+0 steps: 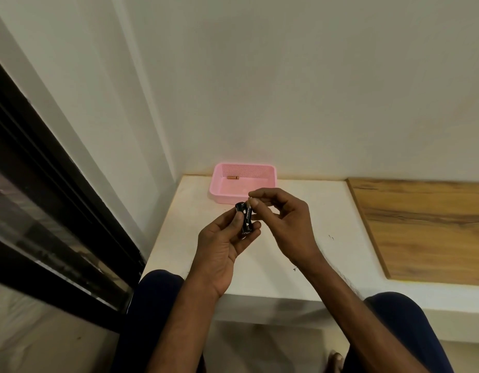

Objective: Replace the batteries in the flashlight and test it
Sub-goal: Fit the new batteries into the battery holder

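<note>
My left hand (222, 246) holds a small black cylindrical holder (240, 208) above the white table. Against this holder stands a black and copper battery (247, 219), upright and slightly tilted. My right hand (284, 224) pinches the battery's top end between thumb and forefinger. Another battery (233, 178), copper-coloured, lies alone inside the pink basket (270, 181) behind my hands. I cannot see a whole flashlight body in view.
The white table (321, 211) sits in a wall corner. A wooden board (421, 227) covers its right part. A dark window frame (58, 197) runs along the left. My knees (157, 289) are under the table's front edge.
</note>
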